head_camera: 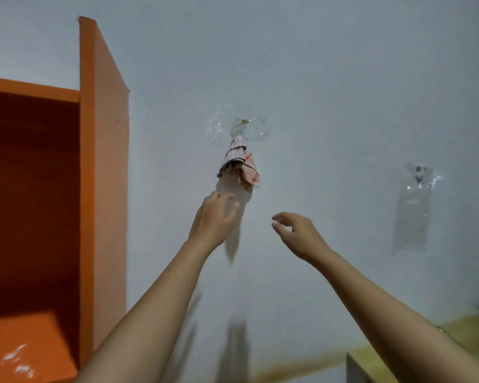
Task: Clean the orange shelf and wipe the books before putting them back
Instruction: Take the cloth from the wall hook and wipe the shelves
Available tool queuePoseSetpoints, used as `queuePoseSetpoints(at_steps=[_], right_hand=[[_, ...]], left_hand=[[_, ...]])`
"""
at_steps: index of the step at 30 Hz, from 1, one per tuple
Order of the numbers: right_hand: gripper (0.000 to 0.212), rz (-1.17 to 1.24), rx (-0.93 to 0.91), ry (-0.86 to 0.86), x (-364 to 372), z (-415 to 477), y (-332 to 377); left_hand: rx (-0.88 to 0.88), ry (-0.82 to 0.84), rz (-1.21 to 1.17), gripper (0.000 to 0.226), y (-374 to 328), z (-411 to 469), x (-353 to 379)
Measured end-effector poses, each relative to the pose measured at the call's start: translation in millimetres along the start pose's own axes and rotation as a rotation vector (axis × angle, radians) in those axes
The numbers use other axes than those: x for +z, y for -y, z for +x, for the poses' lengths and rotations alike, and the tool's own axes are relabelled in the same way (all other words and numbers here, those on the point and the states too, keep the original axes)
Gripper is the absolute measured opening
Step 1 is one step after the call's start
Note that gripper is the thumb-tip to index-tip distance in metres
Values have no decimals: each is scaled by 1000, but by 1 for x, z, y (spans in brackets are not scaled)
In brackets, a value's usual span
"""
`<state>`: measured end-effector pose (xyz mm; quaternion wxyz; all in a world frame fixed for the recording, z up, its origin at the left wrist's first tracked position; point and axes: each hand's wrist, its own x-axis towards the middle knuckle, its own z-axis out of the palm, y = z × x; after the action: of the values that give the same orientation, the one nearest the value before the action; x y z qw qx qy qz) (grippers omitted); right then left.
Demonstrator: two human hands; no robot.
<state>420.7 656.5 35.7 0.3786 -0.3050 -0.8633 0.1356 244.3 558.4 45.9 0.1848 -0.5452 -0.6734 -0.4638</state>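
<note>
Head view, looking up a pale wall. The orange shelf fills the 9 o'clock side of the frame: its upright side panel stands against the wall, its compartment lies in shadow, and a lit lower board with glare shows at 8 o'clock. Just above centre, a striped cloth hangs bunched from a fixing covered by crinkled clear tape. The left hand is held just below the cloth at its 7 o'clock, fingers loosely extended, released and grasping nothing; it does not touch the cloth. The right hand lies at the cloth's 5 o'clock, farther off, fingers gently curled with thumb and forefinger apart, also empty. Nothing stands between either hand and the cloth. A second clear plastic patch is stuck to the wall at 3 o'clock. A yellow-green surface shows at 4 o'clock. Blurred dark streaks at 6 o'clock cannot be identified.
</note>
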Motion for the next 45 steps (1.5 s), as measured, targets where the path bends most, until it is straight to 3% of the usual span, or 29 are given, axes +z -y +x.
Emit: queuePoseSetpoints(at_steps=[6, 11, 15, 27, 32, 40, 45], right_hand=[[27, 191, -132, -150, -22, 74, 23], [25, 381, -139, -219, -22, 122, 39], [31, 388, -139, -208, -13, 153, 44], [28, 626, -66, -75, 16, 228, 46], [14, 669, -102, -167, 17, 232, 42], [14, 735, -209, -254, -6, 226, 53], [16, 752, -269, -211, -15, 206, 47]], left_hand=[[-13, -200, -111, 29, -1, 74, -4], [-8, -112, -95, 40, 9, 113, -3], [-12, -72, -179, 44, 19, 134, 2], [64, -27, -407, 31, 31, 189, 6], [68, -11, -455, 28, 33, 190, 4], [64, 43, -584, 30, 23, 201, -3], [17, 53, -754, 21, 14, 192, -5]])
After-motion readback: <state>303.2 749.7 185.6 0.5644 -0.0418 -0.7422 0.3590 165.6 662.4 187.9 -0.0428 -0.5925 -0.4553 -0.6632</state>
